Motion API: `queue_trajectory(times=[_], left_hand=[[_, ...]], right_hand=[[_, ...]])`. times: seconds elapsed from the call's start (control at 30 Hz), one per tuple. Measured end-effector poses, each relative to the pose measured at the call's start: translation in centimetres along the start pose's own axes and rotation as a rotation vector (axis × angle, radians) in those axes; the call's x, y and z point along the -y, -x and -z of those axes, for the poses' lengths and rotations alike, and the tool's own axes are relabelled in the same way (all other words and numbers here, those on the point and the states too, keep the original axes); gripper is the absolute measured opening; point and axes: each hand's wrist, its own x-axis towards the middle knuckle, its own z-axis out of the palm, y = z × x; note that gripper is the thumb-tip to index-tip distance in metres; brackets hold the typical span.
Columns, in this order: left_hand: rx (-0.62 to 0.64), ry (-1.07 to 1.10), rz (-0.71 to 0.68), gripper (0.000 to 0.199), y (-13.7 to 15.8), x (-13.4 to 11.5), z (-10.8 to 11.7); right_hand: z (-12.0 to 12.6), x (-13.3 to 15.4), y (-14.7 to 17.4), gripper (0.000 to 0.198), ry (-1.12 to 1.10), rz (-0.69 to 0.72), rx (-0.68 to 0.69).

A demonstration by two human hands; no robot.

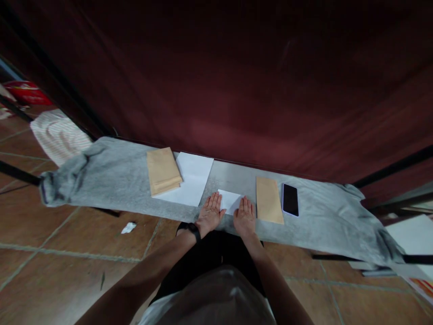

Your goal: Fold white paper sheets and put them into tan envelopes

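Note:
A small white sheet of paper (230,201), which looks folded, lies on the grey cloth in front of me. My left hand (210,212) rests flat on its left edge, fingers stretched out, with a dark band on the wrist. On the right edge lies my right hand (245,217), also flat with fingers extended. Just right of that hand is a single brown envelope (269,200). To the left, a stack of brown envelopes (163,169) sits partly over larger white paper (196,176).
A phone (290,200) with a dark screen lies right of the single envelope. The grey cloth (111,176) covers a long narrow bench. Behind it hangs a dark red sheet (233,99). A white scrap (128,227) is on the tiled floor (84,280).

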Motion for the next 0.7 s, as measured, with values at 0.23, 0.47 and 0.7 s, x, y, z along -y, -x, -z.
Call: queue_trajectory(times=[0.23, 0.47, 0.7], left_hand=[[-0.008, 0.017, -0.021, 0.059, 0.7, 0.0, 1.1], [-0.219, 0.038, 0.048, 0.040, 0.1, 7.5, 6.1], [-0.255, -0.103, 0.369, 0.033, 0.9, 20.0, 8.6]], right_hand=[[-0.3, 2.4, -0.5, 0.051, -0.042, 0.152, 0.101], [-1.2, 1.8, -0.1, 0.053, -0.015, 0.162, 0.056], [-1.1, 2.0, 0.0, 0.052, -0.033, 0.162, 0.009]])
